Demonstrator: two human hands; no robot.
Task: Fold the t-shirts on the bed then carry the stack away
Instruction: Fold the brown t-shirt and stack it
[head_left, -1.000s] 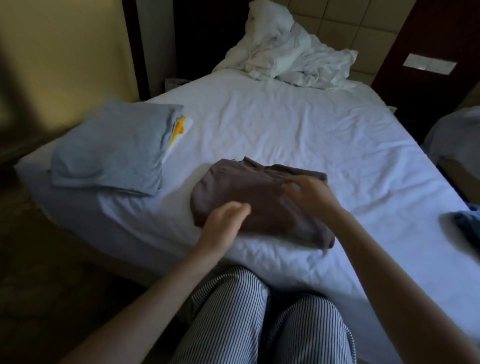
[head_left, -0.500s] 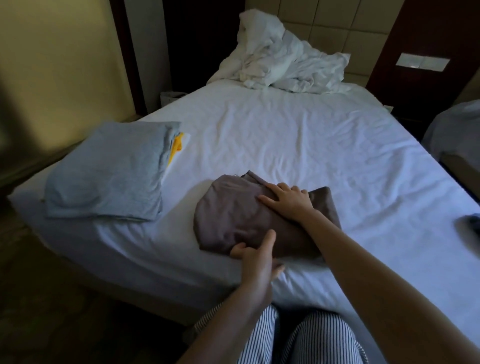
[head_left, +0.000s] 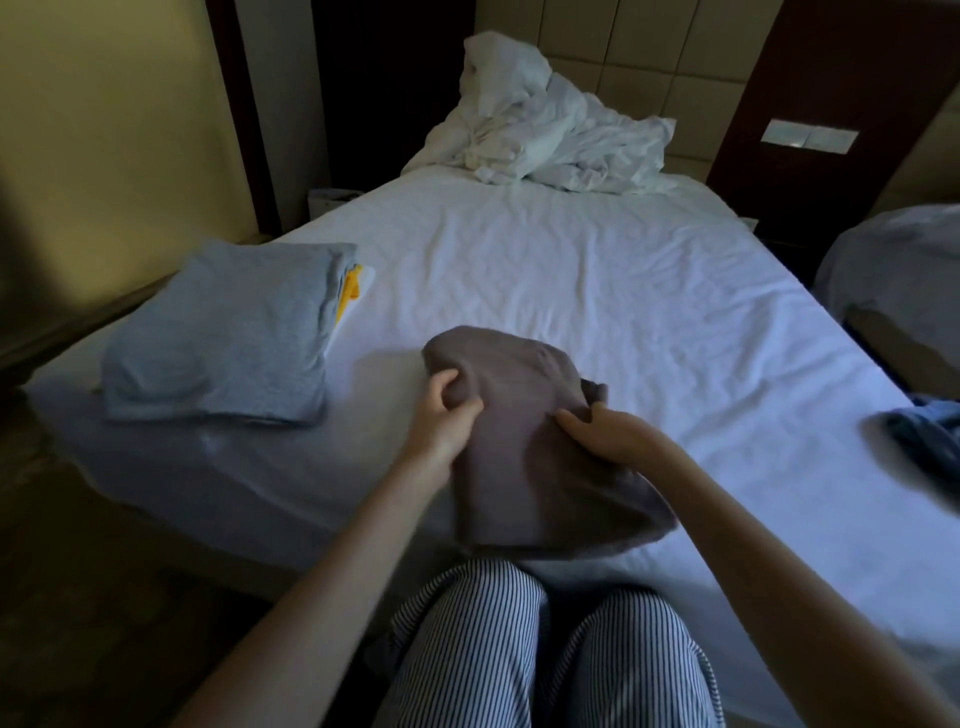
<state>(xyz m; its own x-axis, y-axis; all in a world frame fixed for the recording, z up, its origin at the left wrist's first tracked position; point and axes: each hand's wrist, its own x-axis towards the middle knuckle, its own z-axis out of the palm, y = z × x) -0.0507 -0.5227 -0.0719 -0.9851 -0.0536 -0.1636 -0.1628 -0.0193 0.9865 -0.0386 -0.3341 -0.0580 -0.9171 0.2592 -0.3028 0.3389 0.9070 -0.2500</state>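
A folded grey-brown t-shirt (head_left: 524, 441) is lifted off the white bed sheet (head_left: 597, 270) near the bed's front edge. My left hand (head_left: 441, 415) grips its left side with curled fingers. My right hand (head_left: 608, 431) holds its right edge, thumb on top. A stack of folded shirts (head_left: 228, 332), light blue on top with a yellow one showing at its edge, lies at the bed's left corner.
A crumpled white duvet (head_left: 550, 135) is heaped at the head of the bed. A blue garment (head_left: 924, 441) lies at the right edge. A second bed (head_left: 893, 260) stands to the right. My striped trouser legs (head_left: 550, 649) press against the bed's front.
Both hands went from pressing the grey-brown shirt flat on the sheet to gripping its sides. The shirt has been raised and pulled towards me.
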